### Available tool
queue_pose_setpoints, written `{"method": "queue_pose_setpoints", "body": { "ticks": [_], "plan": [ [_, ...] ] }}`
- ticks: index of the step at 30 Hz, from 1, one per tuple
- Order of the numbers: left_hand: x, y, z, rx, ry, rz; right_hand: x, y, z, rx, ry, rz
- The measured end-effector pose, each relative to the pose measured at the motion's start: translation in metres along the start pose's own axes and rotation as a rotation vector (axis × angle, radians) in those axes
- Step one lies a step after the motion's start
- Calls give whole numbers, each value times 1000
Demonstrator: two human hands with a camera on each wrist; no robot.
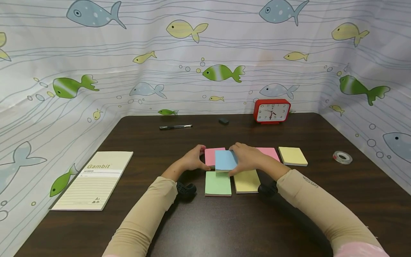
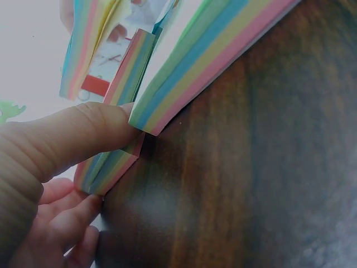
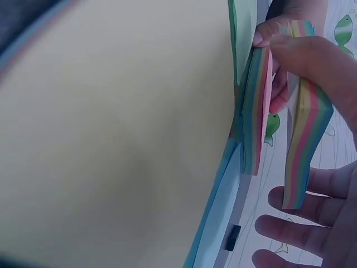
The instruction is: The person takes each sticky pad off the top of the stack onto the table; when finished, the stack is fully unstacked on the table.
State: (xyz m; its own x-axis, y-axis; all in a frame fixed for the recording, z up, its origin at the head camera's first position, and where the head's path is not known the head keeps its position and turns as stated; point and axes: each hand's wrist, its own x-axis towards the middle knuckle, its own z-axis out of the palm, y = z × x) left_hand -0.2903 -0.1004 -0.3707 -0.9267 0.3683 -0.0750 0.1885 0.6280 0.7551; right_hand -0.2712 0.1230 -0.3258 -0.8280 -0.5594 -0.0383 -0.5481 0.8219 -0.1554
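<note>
My right hand (image 1: pixel 248 157) pinches a blue sticky-note pad (image 1: pixel 225 160) by its near and far edges; in the right wrist view its striped side (image 3: pixel 308 142) lies between thumb and fingers. The blue pad is raised and partly overlaps a pink pad (image 1: pixel 212 153). At that pink pad's left side, my left hand (image 1: pixel 191 159) holds it with the thumb at the near corner and fingers at the far one. Nearer me lie a green pad (image 1: pixel 218 184) and a yellow pad (image 1: pixel 248 182). A second pink pad (image 1: pixel 269 152) is partly hidden behind my right hand.
Another yellow pad (image 1: pixel 293 156) and a tape roll (image 1: pixel 342 157) lie on the right. A notebook (image 1: pixel 93 180) is at left. Along the back are a pen (image 1: pixel 175 126), a small black object (image 1: pixel 223 121) and a red clock (image 1: pixel 272 111), before a fish-print curtain (image 1: pixel 224 46).
</note>
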Motion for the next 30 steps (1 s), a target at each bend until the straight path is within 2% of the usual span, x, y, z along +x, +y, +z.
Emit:
{"method": "queue_pose_setpoints", "body": {
  "ticks": [7, 15, 22, 30],
  "plan": [
    [0, 0, 0, -8, 5, -2, -15, 9, -1, 42, 15, 27],
    [0, 0, 0, -8, 5, -2, -35, 22, 0, 27, 47, 23],
    [0, -1, 1, 3, 4, -6, -50, 33, 2, 24, 48, 29],
    [0, 0, 1, -2, 4, -7, -65, 41, 4, 68, 45, 43]
  ]
}}
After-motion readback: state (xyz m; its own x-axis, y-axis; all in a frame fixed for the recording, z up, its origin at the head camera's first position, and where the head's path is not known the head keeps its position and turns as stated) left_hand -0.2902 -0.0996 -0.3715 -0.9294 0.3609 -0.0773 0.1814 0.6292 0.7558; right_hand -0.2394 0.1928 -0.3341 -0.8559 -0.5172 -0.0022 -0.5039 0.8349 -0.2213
